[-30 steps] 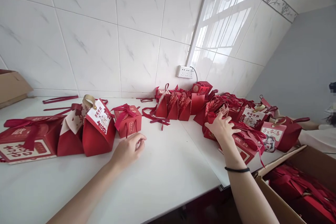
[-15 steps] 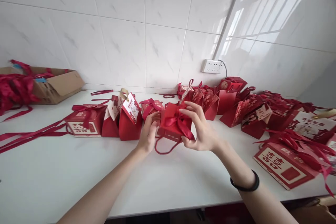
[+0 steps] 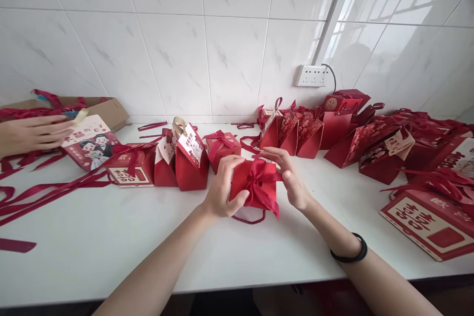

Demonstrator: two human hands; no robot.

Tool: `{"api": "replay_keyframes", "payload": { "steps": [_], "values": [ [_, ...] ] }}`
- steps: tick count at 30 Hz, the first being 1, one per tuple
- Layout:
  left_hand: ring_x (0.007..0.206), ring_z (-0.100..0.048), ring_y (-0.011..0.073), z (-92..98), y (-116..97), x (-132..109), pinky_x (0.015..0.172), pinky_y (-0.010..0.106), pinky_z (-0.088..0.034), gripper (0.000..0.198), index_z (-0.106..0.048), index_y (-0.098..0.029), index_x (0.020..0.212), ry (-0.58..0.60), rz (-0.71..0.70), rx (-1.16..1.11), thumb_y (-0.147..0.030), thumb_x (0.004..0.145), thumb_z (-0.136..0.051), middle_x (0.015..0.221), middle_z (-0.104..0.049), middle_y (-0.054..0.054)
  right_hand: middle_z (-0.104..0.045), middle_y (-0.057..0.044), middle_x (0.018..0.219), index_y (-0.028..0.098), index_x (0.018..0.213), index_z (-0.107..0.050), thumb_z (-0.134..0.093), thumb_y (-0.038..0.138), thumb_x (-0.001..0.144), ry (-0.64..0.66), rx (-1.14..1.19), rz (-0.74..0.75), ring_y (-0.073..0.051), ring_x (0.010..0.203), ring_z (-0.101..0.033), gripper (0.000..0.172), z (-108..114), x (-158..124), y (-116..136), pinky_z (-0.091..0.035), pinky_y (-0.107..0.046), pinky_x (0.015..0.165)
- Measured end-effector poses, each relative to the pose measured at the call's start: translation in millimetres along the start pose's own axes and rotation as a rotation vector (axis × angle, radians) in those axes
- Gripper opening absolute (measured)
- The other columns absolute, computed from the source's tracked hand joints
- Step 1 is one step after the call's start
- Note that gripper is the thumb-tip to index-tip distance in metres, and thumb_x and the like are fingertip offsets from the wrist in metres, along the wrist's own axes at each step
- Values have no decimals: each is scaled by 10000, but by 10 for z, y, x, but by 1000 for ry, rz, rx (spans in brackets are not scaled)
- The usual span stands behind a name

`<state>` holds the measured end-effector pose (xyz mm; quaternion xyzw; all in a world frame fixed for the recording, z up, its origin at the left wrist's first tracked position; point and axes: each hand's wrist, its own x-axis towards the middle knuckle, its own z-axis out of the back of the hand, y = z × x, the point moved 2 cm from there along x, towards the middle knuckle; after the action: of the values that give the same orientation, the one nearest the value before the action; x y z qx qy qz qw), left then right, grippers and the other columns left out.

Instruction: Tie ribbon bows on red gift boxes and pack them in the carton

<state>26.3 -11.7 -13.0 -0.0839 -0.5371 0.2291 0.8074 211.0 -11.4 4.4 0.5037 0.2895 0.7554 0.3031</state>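
In the head view, a red gift box (image 3: 241, 177) with a satin ribbon bow (image 3: 258, 183) on top is in front of me, low over the white table. My left hand (image 3: 225, 188) grips its left side, the thumb lying on top and the fingers around the far side. At the box's right side is my right hand (image 3: 292, 180), fingers stretched out and apart; the bow's right loop reaches to it, and whether they touch is hard to tell. A twisted red cord handle (image 3: 249, 221) hangs out at the box's near side.
A co-worker's hand (image 3: 33, 134) is at a box printed with a cartoon couple (image 3: 97, 145) at left. Several red gift boxes (image 3: 191, 165) stand behind my hands, more at right (image 3: 425, 222). Loose ribbons (image 3: 62, 188) and a cardboard box (image 3: 111, 112) lie left.
My right hand has come off the bow and its fingers have straightened. The box has turned so its top shows more. A co-worker's hand and the cartoon-couple box have appeared at left.
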Motion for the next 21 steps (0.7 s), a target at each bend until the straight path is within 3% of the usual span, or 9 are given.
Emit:
{"api": "replay_keyframes", "payload": {
  "steps": [2, 5, 8, 11, 14, 17, 19, 21],
  "values": [
    [1171, -413, 296, -15, -13, 2, 982, 470, -387, 570, -343, -157, 1283, -13, -67, 31, -511, 849, -445, 1201, -414, 155, -532, -106, 1239, 238, 1139, -501, -276, 675, 855, -21, 100, -127, -268, 1167, -513, 568, 2, 19, -7, -498, -443, 873],
    [1129, -452, 288, -19, -4, 15, 944, 449, -419, 602, -374, -158, 1255, 6, -8, -3, -586, 836, -435, 1164, -450, 149, -600, -98, 1129, 226, 1049, -522, -305, 582, 885, -86, 205, -300, -242, 1086, -568, 449, 20, 81, -124, -537, -390, 769],
    [1104, -493, 277, 29, -3, 31, 938, 421, -433, 633, -428, -157, 1215, 33, 86, -103, -654, 823, -395, 1145, -496, 149, -615, -81, 1034, 204, 1043, -516, -515, 440, 825, -154, 92, -377, -213, 982, -610, 322, 8, 196, -327, -515, -402, 831],
    [1119, -515, 286, 126, -17, 43, 982, 414, -413, 661, -523, -151, 1140, 60, 128, -194, -701, 804, -372, 1136, -553, 154, -494, -126, 1196, 197, 1178, -490, -601, 356, 771, -108, -98, -282, -220, 999, -595, 451, -104, 354, -445, -514, -421, 833],
    [1149, -517, 300, 233, 30, 53, 1022, 413, -389, 599, -611, -165, 1059, 79, 236, -230, -670, 796, -429, 1150, -599, 135, -355, -145, 1317, 243, 1308, -441, -619, 377, 795, 93, -306, -94, -278, 1237, -429, 559, -293, 534, -413, -455, -442, 941],
    [1179, -506, 316, 307, 135, 83, 1049, 423, -365, 439, -669, -195, 1017, 124, 438, -297, -536, 775, -536, 1180, -624, 88, -223, -129, 1416, 293, 1310, -448, -601, 461, 813, 284, -467, 39, -316, 1270, -368, 547, -451, 717, -339, -417, -484, 979],
    [1151, -525, 325, 336, 178, 116, 1053, 451, -355, 391, -694, -215, 995, 183, 539, -384, -488, 746, -564, 1153, -651, 53, -244, -119, 1408, 302, 1299, -449, -580, 478, 826, 350, -562, 52, -338, 1268, -357, 521, -519, 813, -298, -400, -528, 977],
    [1112, -547, 315, 359, 183, 149, 1031, 472, -372, 369, -705, -256, 993, 245, 586, -441, -481, 740, -560, 1117, -673, 2, -329, -114, 1349, 294, 1270, -451, -575, 475, 831, 327, -622, -33, -330, 1219, -415, 490, -577, 878, -262, -428, -535, 938]
  ]
}}
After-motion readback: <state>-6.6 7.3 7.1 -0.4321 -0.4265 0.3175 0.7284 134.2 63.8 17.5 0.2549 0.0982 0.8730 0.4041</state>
